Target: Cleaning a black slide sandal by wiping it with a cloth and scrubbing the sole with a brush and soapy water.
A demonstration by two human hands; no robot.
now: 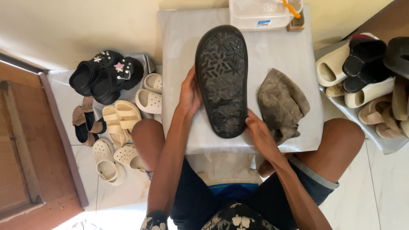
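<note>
A black sandal [222, 79] lies sole-up on a grey covered stand [281, 47] in front of me, its patterned tread dusty. My left hand [189, 94] grips its left edge near the middle. My right hand [259, 132] holds the heel end at the lower right. A crumpled grey-brown cloth [281, 104] rests on the stand just right of the sandal, touching my right hand's side.
A clear plastic tub [264, 12] with an orange-handled brush [294, 15] sits at the stand's far edge. Black, cream and tan shoes [113, 110] lie on the floor to the left. More sandals [368, 72] are piled at right. A wooden door [25, 149] stands far left.
</note>
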